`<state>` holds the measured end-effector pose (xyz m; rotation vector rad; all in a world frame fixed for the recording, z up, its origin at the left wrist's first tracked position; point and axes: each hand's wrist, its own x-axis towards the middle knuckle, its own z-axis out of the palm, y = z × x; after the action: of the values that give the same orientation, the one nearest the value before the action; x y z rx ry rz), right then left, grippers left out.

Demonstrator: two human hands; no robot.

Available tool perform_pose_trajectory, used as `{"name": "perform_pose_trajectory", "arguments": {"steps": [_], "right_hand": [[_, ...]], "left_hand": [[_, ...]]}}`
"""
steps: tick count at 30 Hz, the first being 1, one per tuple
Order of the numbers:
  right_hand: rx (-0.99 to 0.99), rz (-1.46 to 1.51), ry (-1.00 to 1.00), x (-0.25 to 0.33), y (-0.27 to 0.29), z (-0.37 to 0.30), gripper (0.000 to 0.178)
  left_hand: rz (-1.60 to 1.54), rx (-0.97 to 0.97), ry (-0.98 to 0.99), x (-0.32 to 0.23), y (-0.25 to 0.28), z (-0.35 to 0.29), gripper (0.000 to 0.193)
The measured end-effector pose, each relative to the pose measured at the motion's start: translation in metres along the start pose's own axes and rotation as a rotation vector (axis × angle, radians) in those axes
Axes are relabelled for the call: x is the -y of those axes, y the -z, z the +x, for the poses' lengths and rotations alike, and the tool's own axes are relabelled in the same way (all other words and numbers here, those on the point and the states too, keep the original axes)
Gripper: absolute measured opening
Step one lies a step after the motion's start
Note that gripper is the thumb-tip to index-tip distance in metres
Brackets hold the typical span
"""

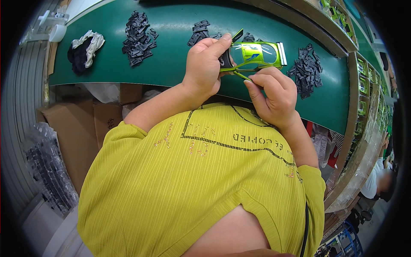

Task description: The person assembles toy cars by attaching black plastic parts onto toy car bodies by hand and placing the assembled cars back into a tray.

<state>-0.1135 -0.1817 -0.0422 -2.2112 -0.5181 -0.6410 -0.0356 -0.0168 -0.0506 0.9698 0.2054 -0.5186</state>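
Observation:
A shiny lime-green toy car [252, 52] is held above the green tabletop, its white-edged rear pointing right. My left hand [203, 65] is closed round its front end, thumb on top, and hides part of the black piece there. The car's two doors stand swung out. At the near door [242, 76], the thumb and fingertips of my right hand [276, 92] are closed on its edge. The far door [237, 35] sticks up beside my left thumb. Behind the car lie small black plastic parts [199, 31], partly covered by my hand and the car.
More black parts are heaped at the left [139, 40] and right [305, 70] of the green table [171, 68]. A black and white cloth bundle [85, 51] lies far left. Boxes of green car bodies [362, 85] line the right side. Cardboard [72, 132] stands below; another person [372, 182] is at far right.

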Motion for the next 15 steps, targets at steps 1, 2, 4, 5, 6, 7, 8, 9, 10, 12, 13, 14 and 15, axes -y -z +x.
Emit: {"name": "perform_pose_trajectory", "arguments": {"steps": [1, 2, 4, 5, 6, 7, 8, 9, 10, 12, 13, 14, 15], "right_hand": [[0.016, -0.017, 0.046, -0.001, 0.001, 0.001, 0.016], [0.033, -0.034, 0.093, -0.002, 0.001, 0.002, 0.017], [0.024, -0.027, 0.100, 0.001, 0.002, 0.001, 0.016], [0.014, -0.020, 0.108, 0.002, 0.002, 0.001, 0.016], [0.014, -0.018, 0.111, 0.001, 0.001, 0.001, 0.016], [-0.004, 0.001, 0.088, -0.001, -0.001, 0.001, 0.016], [-0.023, 0.019, 0.066, -0.002, -0.002, 0.001, 0.015], [-0.023, 0.021, 0.067, -0.001, -0.004, 0.001, 0.015], [-0.027, 0.035, -0.005, 0.001, -0.005, 0.000, 0.015], [-0.030, 0.049, -0.078, 0.002, -0.007, 0.000, 0.014], [-0.025, 0.017, -0.030, 0.001, -0.008, 0.000, 0.014], [-0.019, -0.015, 0.018, 0.001, -0.009, -0.001, 0.014], [-0.019, -0.014, 0.019, 0.001, -0.009, -0.001, 0.014]], "left_hand": [[0.005, -0.030, 0.003, 0.000, -0.002, -0.002, 0.023], [0.005, -0.030, 0.004, 0.001, -0.002, -0.002, 0.023], [0.022, -0.040, 0.008, 0.002, -0.003, -0.004, 0.023], [0.021, -0.040, 0.008, 0.002, -0.004, -0.005, 0.023], [0.026, -0.039, 0.006, 0.000, -0.006, -0.006, 0.023], [0.031, -0.038, 0.004, 0.000, -0.007, -0.006, 0.023], [0.031, -0.040, 0.001, 0.000, -0.007, -0.006, 0.023], [0.025, -0.048, -0.026, 0.000, -0.006, -0.005, 0.023], [0.020, -0.056, -0.054, 0.001, -0.005, -0.004, 0.022], [0.016, -0.040, -0.078, 0.005, -0.004, -0.003, 0.022], [0.011, -0.022, -0.101, 0.007, -0.003, -0.002, 0.022], [0.011, -0.023, -0.101, 0.009, -0.003, -0.002, 0.022], [0.023, -0.006, -0.128, 0.010, -0.003, -0.002, 0.022]]}}
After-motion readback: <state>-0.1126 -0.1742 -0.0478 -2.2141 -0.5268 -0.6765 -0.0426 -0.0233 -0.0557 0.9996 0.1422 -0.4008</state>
